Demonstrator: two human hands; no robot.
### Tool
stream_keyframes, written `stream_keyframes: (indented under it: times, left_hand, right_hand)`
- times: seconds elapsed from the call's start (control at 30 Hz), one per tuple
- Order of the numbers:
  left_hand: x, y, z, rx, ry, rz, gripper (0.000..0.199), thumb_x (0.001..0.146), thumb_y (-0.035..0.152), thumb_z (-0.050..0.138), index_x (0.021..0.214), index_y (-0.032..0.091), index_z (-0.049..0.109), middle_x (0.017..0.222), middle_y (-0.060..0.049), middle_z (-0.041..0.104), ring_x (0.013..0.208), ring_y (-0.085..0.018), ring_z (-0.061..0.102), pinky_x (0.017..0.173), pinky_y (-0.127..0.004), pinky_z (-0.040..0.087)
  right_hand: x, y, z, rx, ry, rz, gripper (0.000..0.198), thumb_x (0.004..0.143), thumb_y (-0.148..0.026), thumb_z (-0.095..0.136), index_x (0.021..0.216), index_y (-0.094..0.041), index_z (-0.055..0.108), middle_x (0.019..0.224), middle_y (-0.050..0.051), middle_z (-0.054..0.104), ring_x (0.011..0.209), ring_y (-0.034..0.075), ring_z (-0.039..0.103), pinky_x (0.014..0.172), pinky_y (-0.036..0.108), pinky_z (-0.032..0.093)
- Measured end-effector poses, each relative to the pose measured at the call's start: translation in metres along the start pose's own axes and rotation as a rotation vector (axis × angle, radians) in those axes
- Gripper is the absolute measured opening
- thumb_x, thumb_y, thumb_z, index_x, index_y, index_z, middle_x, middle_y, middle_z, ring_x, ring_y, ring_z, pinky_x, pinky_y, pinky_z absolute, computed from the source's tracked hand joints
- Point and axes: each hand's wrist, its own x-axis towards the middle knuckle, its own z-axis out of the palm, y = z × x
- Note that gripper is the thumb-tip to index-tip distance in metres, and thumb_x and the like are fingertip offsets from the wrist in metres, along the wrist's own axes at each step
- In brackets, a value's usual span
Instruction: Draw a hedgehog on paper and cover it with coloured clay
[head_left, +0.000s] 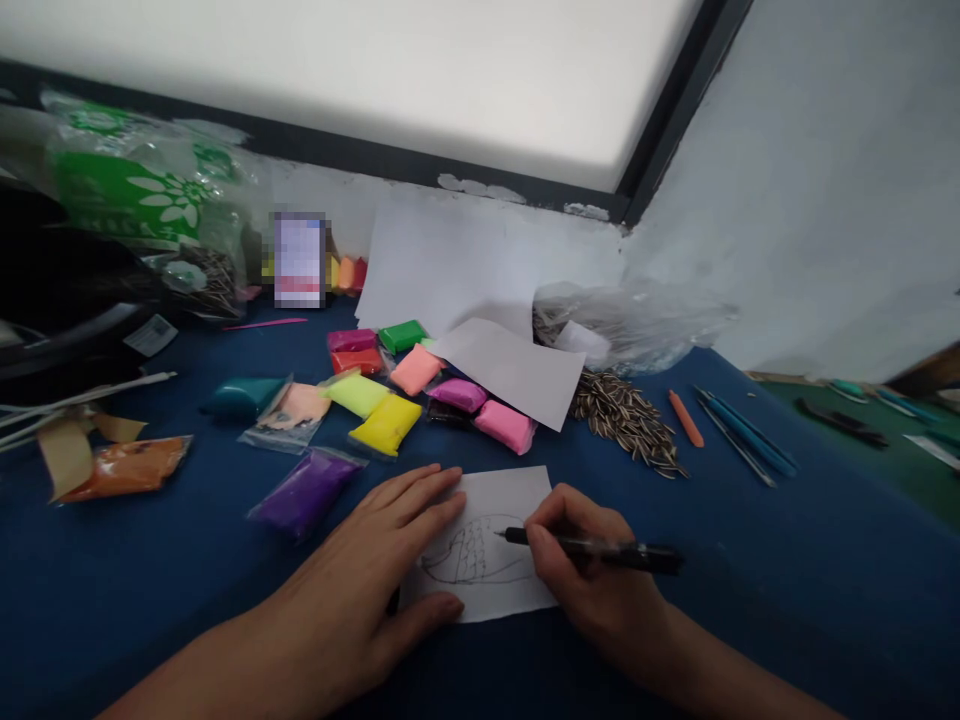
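Observation:
A small sheet of white paper [502, 598] lies on the blue tabletop, bearing a line drawing of a fish-like shape with rows of scales. My left hand [382, 570] rests flat along the sheet's left side, fingers stretched out. In my right hand [600, 580] is a black pen [622, 550], pinched between thumb and fingers. Its tip hovers at or just over the drawn scales; whether it touches the paper I cannot tell. The drawing's right end is partly covered by my right hand.
Several colourful clay packets, among them a purple one [304, 492] and a yellow one [386, 425], lie beyond my left hand. Sunflower seeds [626, 420] spill from a clear bag [637, 320]. Blue tweezers [746, 430] lie right. Larger white sheets [450, 260] and a phone [300, 260] stand behind.

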Motion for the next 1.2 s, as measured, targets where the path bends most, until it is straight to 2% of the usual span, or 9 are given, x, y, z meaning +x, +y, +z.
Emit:
stream_keyframes:
  times: [0.27,0.33,0.53,0.63,0.8,0.93,1.2]
  left_hand:
    - [0.0003,-0.0046,0.0001,0.001,-0.029,0.032,0.071,0.090,0.031,0.071,0.154,0.035,0.040,0.164,-0.003,0.036,0.149,-0.035,0.032,0.117,-0.058,0.037]
    - [0.0002,-0.0038,0.0000,0.002,0.005,0.011,0.071,0.089,0.031,0.072,0.153,0.035,0.041,0.164,-0.002,0.037,0.149,-0.034,0.033,0.118,-0.058,0.036]
    - [0.0006,-0.0018,-0.0005,0.002,-0.027,0.028,0.070,0.090,0.032,0.071,0.154,0.034,0.041,0.164,-0.002,0.036,0.149,-0.034,0.033,0.117,-0.058,0.039]
    - [0.0005,-0.0013,-0.0005,0.006,0.014,0.005,0.070,0.088,0.030,0.072,0.152,0.034,0.043,0.163,-0.001,0.038,0.149,-0.034,0.033,0.118,-0.058,0.037]
    - [0.0008,-0.0012,-0.0018,0.012,-0.043,0.025,0.071,0.090,0.031,0.071,0.154,0.034,0.041,0.165,-0.002,0.036,0.149,-0.035,0.033,0.116,-0.058,0.039]
    - [0.0008,-0.0003,-0.0007,0.016,-0.003,-0.004,0.070,0.088,0.030,0.072,0.151,0.033,0.044,0.163,-0.002,0.038,0.149,-0.033,0.033,0.118,-0.057,0.037]
    - [0.0010,-0.0010,-0.0005,0.013,-0.002,0.025,0.069,0.089,0.030,0.071,0.152,0.032,0.044,0.163,-0.003,0.038,0.149,-0.034,0.034,0.117,-0.057,0.038]
  right_hand:
    - [0.0022,-0.0033,0.0008,0.049,-0.067,0.000,0.020,0.092,-0.028,0.052,0.073,-0.020,0.054,0.056,-0.004,0.050,0.046,0.010,0.042,0.044,0.022,0.032]
    - [0.0023,-0.0025,0.0013,0.044,-0.052,-0.020,0.020,0.092,-0.027,0.052,0.073,-0.020,0.054,0.057,-0.004,0.051,0.047,0.010,0.043,0.044,0.022,0.033]
    - [0.0007,-0.0016,0.0017,0.005,-0.033,-0.071,0.020,0.091,-0.024,0.051,0.072,-0.020,0.052,0.055,-0.004,0.051,0.045,0.010,0.044,0.044,0.022,0.032]
    - [0.0011,-0.0031,0.0005,0.007,-0.043,-0.054,0.020,0.090,-0.024,0.050,0.071,-0.020,0.053,0.055,-0.003,0.052,0.045,0.010,0.044,0.042,0.022,0.031]
    - [0.0013,-0.0036,0.0000,0.035,-0.037,-0.034,0.020,0.090,-0.025,0.050,0.070,-0.020,0.053,0.055,-0.003,0.052,0.044,0.010,0.044,0.042,0.022,0.032]
    - [0.0001,-0.0026,0.0005,0.019,-0.061,-0.064,0.019,0.089,-0.025,0.051,0.071,-0.020,0.054,0.054,-0.003,0.052,0.044,0.010,0.043,0.042,0.021,0.031]
    - [0.0004,-0.0041,0.0000,-0.012,-0.064,-0.059,0.019,0.087,-0.024,0.049,0.069,-0.021,0.049,0.053,-0.004,0.050,0.043,0.009,0.042,0.040,0.021,0.030]
